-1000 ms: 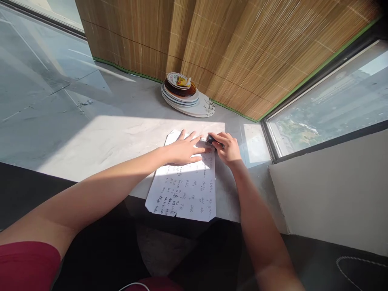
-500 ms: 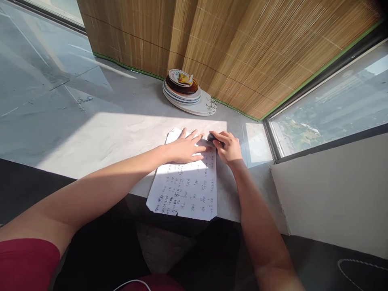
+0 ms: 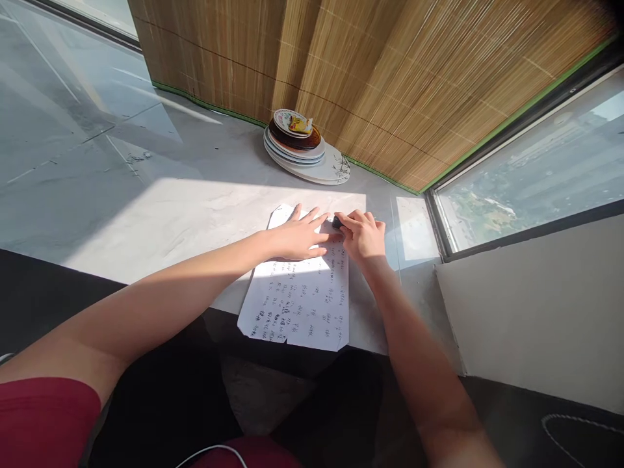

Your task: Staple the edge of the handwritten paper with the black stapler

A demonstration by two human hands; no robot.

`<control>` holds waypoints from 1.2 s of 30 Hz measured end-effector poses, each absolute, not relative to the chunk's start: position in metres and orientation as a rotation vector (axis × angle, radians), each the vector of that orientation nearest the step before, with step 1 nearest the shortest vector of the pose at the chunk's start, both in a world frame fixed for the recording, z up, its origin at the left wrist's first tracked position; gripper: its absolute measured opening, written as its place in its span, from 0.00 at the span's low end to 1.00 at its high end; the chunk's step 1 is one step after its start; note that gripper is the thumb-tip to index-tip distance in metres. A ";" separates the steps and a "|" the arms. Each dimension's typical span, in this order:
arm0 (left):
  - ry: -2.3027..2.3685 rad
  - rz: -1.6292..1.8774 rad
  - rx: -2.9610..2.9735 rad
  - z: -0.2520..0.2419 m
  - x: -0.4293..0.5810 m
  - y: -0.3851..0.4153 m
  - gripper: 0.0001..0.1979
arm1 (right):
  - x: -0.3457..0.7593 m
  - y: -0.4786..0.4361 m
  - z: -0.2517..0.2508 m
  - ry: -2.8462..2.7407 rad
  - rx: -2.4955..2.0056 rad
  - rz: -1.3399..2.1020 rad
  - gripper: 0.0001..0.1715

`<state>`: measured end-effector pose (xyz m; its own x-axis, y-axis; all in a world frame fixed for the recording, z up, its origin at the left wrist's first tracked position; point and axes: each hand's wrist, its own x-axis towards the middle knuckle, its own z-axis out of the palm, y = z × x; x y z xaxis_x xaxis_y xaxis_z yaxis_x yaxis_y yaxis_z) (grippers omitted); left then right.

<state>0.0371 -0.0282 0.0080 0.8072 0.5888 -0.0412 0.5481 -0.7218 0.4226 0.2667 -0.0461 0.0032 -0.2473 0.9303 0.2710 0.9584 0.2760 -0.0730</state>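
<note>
A sheet of white paper covered in handwriting lies on the grey marble-look counter, its lower end at the front edge. Several of its corners look cut off, and a small notch shows at the bottom. My left hand rests flat on the upper part with fingers spread. At the paper's upper right corner, my right hand is closed around a small black stapler. Only the stapler's dark front end shows; my fingers cover the rest.
A stack of plates with a small yellow packet on top stands at the back, against a bamboo blind. To the right are a window and a low white wall. Sunlight falls across the counter.
My right hand has closed further over the stapler, its fingers now hiding most of it. My left hand stays spread on the paper. The view has shifted very slightly.
</note>
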 end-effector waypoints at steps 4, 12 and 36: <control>0.863 0.104 2.590 0.008 0.036 -0.028 0.29 | 0.263 -0.052 0.007 -2.304 -1.747 -0.175 0.29; 0.905 0.151 2.581 0.005 0.033 -0.025 0.33 | 0.317 -0.036 0.004 -2.078 -1.752 0.014 0.29; 1.561 1.003 2.230 0.018 0.009 0.002 0.16 | 0.163 -0.126 0.003 -1.621 -1.713 0.470 0.09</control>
